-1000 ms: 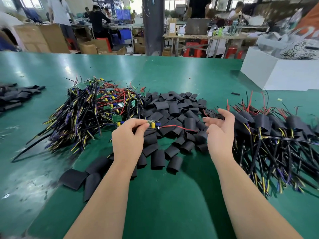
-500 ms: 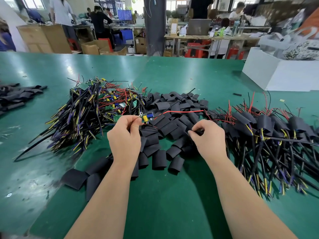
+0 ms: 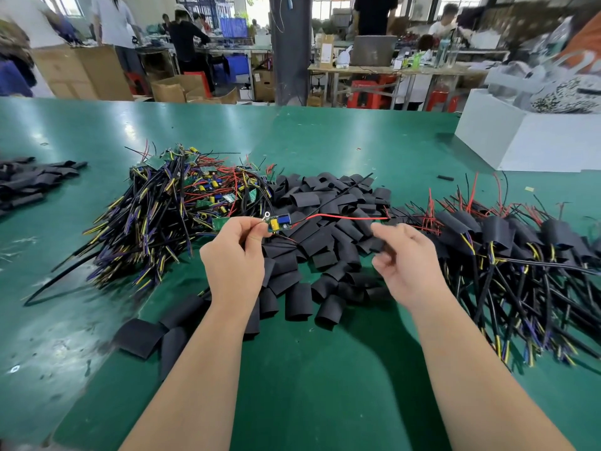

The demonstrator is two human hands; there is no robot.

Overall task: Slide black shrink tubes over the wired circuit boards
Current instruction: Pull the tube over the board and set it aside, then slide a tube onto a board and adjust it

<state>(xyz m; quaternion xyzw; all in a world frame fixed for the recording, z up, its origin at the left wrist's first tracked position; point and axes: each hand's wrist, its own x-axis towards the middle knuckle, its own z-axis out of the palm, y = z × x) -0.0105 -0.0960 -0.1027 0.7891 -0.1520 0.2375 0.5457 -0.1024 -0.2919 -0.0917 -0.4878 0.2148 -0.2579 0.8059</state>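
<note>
While left hand (image 3: 232, 258) pinches small green wired circuit board (image 3: 279, 222), its red lead (image 3: 341, 217) runs rightward toward right hand (image 3: 406, 268). Right hand's hold is blurred, unclear.

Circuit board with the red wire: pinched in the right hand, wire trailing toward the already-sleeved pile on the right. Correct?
One thing is wrong: the hand. The head view shows the circuit board pinched in the left hand, not the right hand, which is beside it. The rest stands: its red wire trails toward the already-sleeved pile on the right.
</note>
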